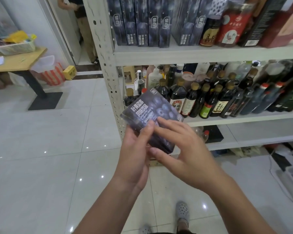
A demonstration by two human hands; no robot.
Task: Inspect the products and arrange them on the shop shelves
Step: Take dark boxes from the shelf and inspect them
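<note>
- Dark-blue drink box [147,107]: left hand [134,159] curled round its lower edge; right hand [188,156] fingers spread flat on its face.
- Shelf upright [107,68] just behind; wide tiled floor [41,141] leftward.

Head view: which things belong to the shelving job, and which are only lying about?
Job: blue box, gripped by the left hand, touched by the right hand; matching boxes on the upper shelf; sauce bottles below.
Lying about: basket on the wooden table; striped bag; yellow carton.

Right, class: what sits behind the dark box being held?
Visible: dark bottles on the middle shelf and the white post; the dark box covers the nearest bottles' lower parts.
</note>
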